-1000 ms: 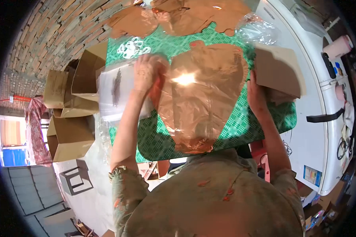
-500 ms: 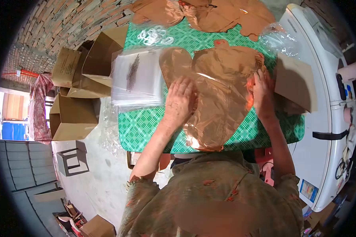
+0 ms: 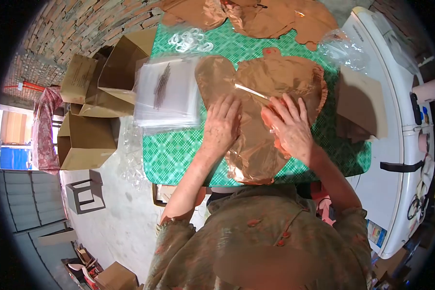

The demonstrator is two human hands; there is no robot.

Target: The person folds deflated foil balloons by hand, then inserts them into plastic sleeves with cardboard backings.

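Observation:
A flat copper-coloured foil balloon (image 3: 256, 121) lies across the green checked tablecloth (image 3: 174, 154). On its left part rests my left hand (image 3: 222, 125), palm down with the fingers stretched out. My right hand (image 3: 290, 126) lies flat on the balloon's middle, fingers spread, and holds nothing. A stack of clear plastic bags (image 3: 179, 101) with dark printing sits left of my left hand, partly beside the balloon's edge. Farther back are a pile of white ribbon loops (image 3: 191, 40) and more copper foil balloons (image 3: 266, 21).
Open cardboard boxes (image 3: 89, 140) stand left of the table. A brown cardboard piece (image 3: 360, 104) and crumpled clear plastic (image 3: 345, 48) lie along the right side, beside a white refrigerator (image 3: 382, 188). A grey frame (image 3: 86, 197) is on the floor.
My right hand has moved left from the balloon's right edge onto its middle and now lies flat. My left hand stays almost where it was.

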